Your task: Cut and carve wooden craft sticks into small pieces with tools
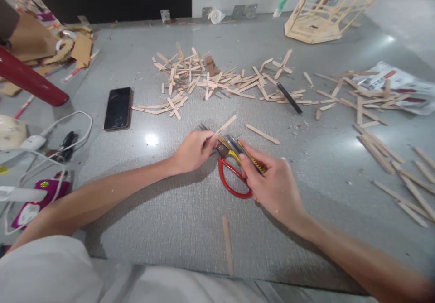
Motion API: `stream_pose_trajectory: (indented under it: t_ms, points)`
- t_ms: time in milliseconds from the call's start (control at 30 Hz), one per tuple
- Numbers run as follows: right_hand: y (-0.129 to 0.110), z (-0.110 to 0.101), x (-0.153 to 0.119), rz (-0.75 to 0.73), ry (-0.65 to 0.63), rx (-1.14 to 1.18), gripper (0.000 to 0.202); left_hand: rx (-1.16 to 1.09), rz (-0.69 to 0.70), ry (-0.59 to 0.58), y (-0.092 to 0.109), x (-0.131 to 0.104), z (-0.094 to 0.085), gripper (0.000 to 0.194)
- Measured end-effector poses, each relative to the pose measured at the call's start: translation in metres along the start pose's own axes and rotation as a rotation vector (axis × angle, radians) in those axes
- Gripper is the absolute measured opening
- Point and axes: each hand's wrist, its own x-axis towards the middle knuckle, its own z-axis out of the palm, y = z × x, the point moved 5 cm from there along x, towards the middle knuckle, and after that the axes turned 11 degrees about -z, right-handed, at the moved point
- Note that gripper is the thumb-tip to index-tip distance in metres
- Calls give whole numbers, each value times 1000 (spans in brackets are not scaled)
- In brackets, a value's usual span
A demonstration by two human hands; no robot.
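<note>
My left hand (195, 150) is closed, pinching a wooden craft stick (227, 124) that points up and to the right. In my right hand (268, 176) is a yellow and black utility knife (251, 157), its blade end close to the stick and my left fingertips. A pair of scissors (222, 176) with red handles is between and below both hands, its blades partly hidden behind my left hand. One loose stick (262, 134) lies just beyond the knife, and another stick (227, 245) lies near the table's front edge.
Piled craft sticks (193, 74) spread across the middle of the table (163, 217), with a black pen (289, 98) among them. More sticks lie at right by a plastic packet (401, 85). A stick-built frame (316, 33) stands at the back right. At left are a phone (117, 108) and white cables (68, 117).
</note>
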Motion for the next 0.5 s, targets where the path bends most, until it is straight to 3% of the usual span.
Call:
stream_pose_trajectory:
  t_ms: [400, 500]
  points:
    - [-2, -1, 1, 45, -8, -17, 52, 8, 15, 1, 1, -1, -1, 35]
    - [-5, -1, 2, -13, -9, -36, 51, 13, 26, -2, 1, -1, -1, 35]
